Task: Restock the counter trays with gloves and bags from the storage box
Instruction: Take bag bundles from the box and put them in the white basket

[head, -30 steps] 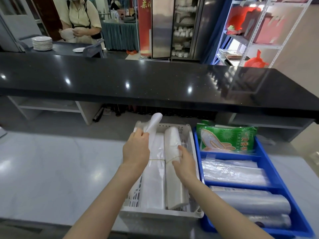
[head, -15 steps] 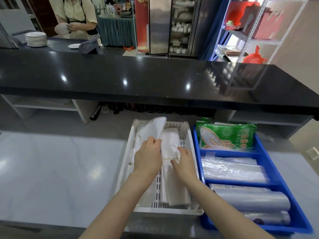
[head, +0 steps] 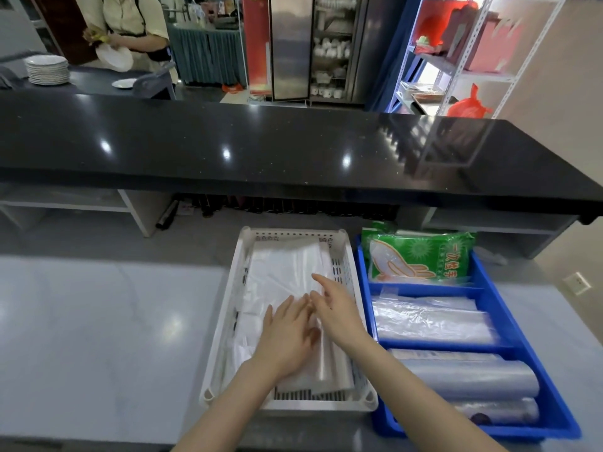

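A white slotted tray (head: pixel 344 265) stands on the grey counter with white plastic bags (head: pixel 284 272) lying flat in it. My left hand (head: pixel 287 334) rests palm down on the bags, fingers spread. My right hand (head: pixel 336 308) lies beside it on the bags, fingers apart and holding nothing. To the right stands a blue divided tray (head: pixel 489 288). Its far compartment holds a green pack of disposable gloves (head: pixel 421 256), the middle one clear flat bags (head: pixel 430 321), the near one clear bag rolls (head: pixel 466 376).
A raised black countertop (head: pixel 261 151) runs across behind the trays, with open shelves under it. Beyond it a person holds a plate next to a stack of white plates (head: pixel 47 70). Metal shelving (head: pixel 473 60) stands at the far right. Grey counter (head: pixel 98 321) spreads left of the trays.
The bundled bags that my hands held upright now lie flat in the white tray. Both hands have let go and rest open on top of them.
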